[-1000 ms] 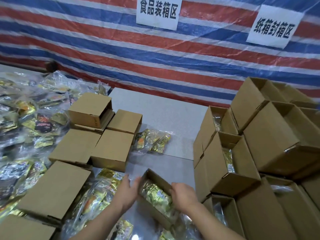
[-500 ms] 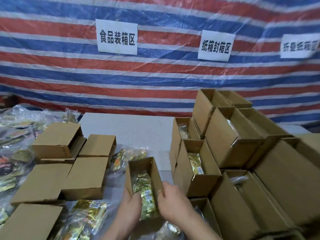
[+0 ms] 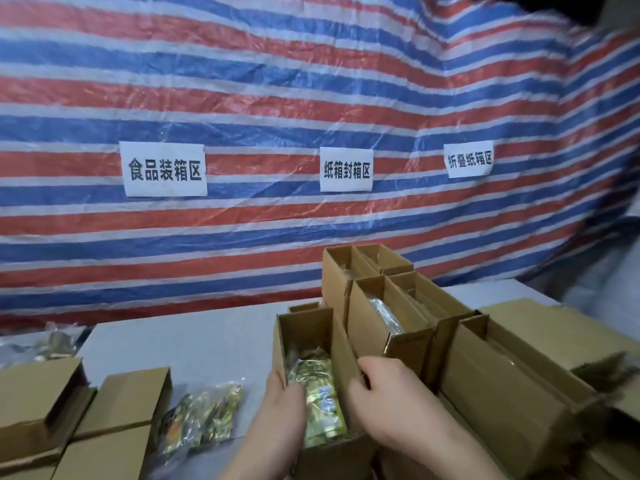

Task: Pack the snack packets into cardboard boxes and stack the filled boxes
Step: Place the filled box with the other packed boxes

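Note:
Between my hands is an open cardboard box (image 3: 304, 332) holding gold snack packets (image 3: 320, 398). My left hand (image 3: 282, 410) grips its left wall and my right hand (image 3: 388, 393) grips its right wall. The box is held up close against the stack of open filled boxes (image 3: 377, 320) on the right, its far end touching them. A clear bag of snack packets (image 3: 204, 415) lies on the grey table (image 3: 194, 341) to the left.
Closed cardboard boxes (image 3: 41, 396) lie at the lower left. More open boxes (image 3: 512, 389) crowd the right side. Loose packets (image 3: 55, 342) sit at the far left. A striped tarp (image 3: 277, 81) with three paper signs backs the table.
Both hands have lifted the box of packets and carried it to the right, up against the stack of filled boxes. The camera has tilted upward.

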Tool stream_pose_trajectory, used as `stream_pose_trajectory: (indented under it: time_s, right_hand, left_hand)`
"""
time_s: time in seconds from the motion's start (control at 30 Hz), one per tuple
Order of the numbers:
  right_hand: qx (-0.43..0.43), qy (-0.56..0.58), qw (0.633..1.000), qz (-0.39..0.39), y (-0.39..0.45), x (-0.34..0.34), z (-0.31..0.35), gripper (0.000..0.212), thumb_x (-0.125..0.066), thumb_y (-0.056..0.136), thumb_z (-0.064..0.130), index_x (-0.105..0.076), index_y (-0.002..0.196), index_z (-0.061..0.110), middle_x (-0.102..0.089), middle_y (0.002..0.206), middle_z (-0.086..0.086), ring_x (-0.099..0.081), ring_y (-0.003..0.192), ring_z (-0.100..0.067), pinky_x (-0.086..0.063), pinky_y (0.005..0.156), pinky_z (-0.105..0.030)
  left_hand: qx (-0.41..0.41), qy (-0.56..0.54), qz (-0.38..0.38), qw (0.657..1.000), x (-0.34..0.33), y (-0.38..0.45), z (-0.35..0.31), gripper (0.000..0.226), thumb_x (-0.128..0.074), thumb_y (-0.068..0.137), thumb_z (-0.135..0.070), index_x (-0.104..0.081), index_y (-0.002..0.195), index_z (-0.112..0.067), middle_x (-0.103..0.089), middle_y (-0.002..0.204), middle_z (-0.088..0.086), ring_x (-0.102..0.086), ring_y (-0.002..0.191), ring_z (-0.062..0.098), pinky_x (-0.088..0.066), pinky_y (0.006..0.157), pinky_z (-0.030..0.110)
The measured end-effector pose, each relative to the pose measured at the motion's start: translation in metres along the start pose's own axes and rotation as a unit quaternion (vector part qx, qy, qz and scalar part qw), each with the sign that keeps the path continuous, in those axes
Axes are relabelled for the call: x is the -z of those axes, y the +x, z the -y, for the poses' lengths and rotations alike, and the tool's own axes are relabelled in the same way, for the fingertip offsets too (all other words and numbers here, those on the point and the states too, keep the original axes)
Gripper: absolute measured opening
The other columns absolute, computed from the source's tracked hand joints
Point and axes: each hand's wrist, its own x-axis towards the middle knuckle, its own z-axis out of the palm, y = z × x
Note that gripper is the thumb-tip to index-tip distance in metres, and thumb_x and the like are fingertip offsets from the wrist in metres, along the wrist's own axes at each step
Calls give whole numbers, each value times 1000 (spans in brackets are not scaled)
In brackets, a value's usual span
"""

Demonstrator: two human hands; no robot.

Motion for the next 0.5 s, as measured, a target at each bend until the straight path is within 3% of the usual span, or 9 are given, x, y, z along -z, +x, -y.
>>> stream_pose_trajectory:
  time_s: [0.1, 0.33, 0.5]
  right_hand:
    - [-11, -21, 999, -49, -7, 29, -13, 33, -46, 97, 34, -42, 67, 21, -47, 63, 5, -42, 48, -5, -33, 42, -19]
    - [-44, -64, 992, -94, -17, 72, -48, 19, -53, 99, 35, -61, 83, 32, -64, 77, 6, -63, 67, -6, -41, 50, -17]
    - [-53, -84, 989, -110, -23, 90, -70, 17, -55, 97, 34, -63, 82, 31, -63, 71, 7, -62, 63, -4, -50, 50, -18]
  left_hand:
    - [-13, 4, 32, 999, -18, -6, -25, 48, -29, 102, -27, -32, 149, -16, -41, 152, 12, -45, 131, 29, -36, 108, 39]
    - [5, -76, 115, 990, -65, -24, -66, 54, -30, 100, -33, -26, 153, -20, -41, 151, 12, -44, 134, 34, -36, 114, 51]
    - [-20, -76, 131, 988, -86, -37, -74, 56, -30, 102, -27, -20, 155, -13, -33, 156, 12, -37, 139, 32, -32, 117, 45]
